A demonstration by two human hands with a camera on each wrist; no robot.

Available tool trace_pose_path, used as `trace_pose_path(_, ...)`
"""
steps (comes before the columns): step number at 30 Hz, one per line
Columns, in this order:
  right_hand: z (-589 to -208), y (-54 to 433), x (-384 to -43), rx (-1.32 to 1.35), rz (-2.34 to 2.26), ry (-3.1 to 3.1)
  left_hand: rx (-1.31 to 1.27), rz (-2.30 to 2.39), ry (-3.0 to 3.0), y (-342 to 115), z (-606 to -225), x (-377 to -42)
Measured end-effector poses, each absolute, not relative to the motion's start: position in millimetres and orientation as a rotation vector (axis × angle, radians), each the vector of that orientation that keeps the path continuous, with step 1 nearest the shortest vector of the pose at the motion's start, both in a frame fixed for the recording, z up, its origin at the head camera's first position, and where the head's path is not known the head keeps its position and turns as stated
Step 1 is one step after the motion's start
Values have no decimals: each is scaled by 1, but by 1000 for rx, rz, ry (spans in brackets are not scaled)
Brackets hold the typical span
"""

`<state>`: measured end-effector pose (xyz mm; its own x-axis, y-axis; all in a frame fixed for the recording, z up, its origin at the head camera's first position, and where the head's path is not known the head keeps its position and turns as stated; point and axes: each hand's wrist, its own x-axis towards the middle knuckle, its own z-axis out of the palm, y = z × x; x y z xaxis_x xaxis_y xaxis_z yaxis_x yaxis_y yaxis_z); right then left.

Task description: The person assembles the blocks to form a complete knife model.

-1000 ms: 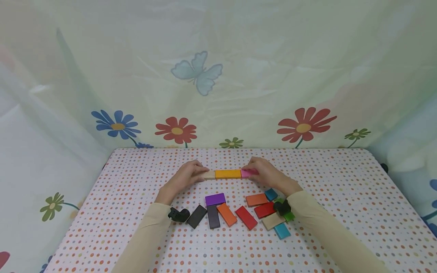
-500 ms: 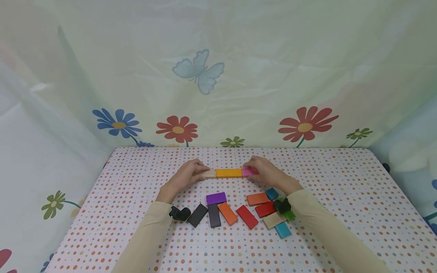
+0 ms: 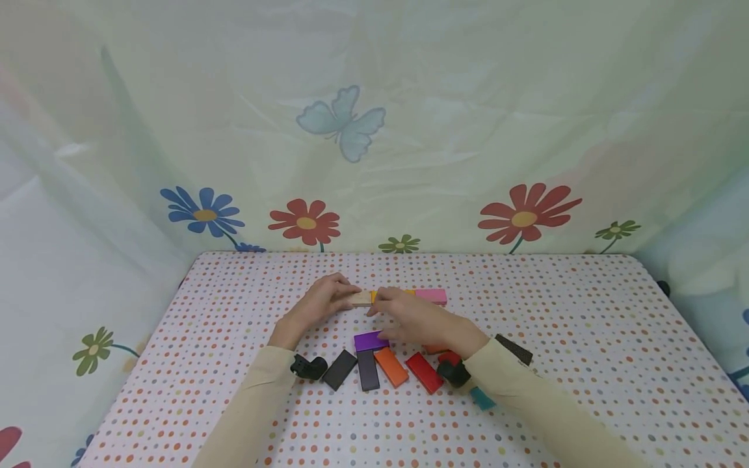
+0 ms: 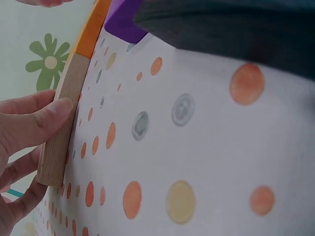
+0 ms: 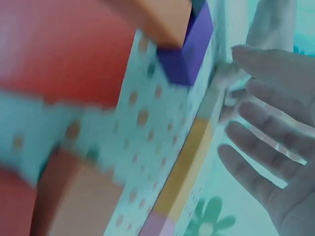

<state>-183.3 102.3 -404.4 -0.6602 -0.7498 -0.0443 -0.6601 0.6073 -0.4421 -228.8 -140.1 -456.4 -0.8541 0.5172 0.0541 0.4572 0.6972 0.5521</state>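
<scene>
My left hand (image 3: 322, 302) pinches a plain wooden block (image 4: 69, 108), thumb on the near side and fingers at the back and end. That block forms the left end of a straight row. A yellow-orange block (image 5: 184, 167) follows it, and a pink block (image 3: 432, 296) makes the right end. In the head view my right hand (image 3: 412, 318) partly covers the yellow-orange block. Its thumb is close to a purple block (image 3: 367, 341) in front of the row. The right wrist view shows this hand's fingers spread with nothing between them.
Several loose blocks lie nearer me: a black block (image 3: 339, 370), a dark grey block (image 3: 367, 370), an orange block (image 3: 391, 367) and a red block (image 3: 424, 372). A teal block (image 3: 482, 398) and others are partly under the right forearm. A dark block (image 3: 513, 349) lies right of it.
My right hand has let go of the pink block and moved left and nearer me, towards the purple block. My left hand has stayed on the wooden block.
</scene>
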Motion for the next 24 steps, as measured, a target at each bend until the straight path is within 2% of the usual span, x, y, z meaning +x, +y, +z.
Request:
trace_pose_path(12, -423, 84, -179, -1210, -474, 2507, 827, 881, 2789, -141, -457, -228)
trace_pose_path(24, -423, 79, -180, -1229, -461, 2500, 895, 771, 2815, -141, -456, -226)
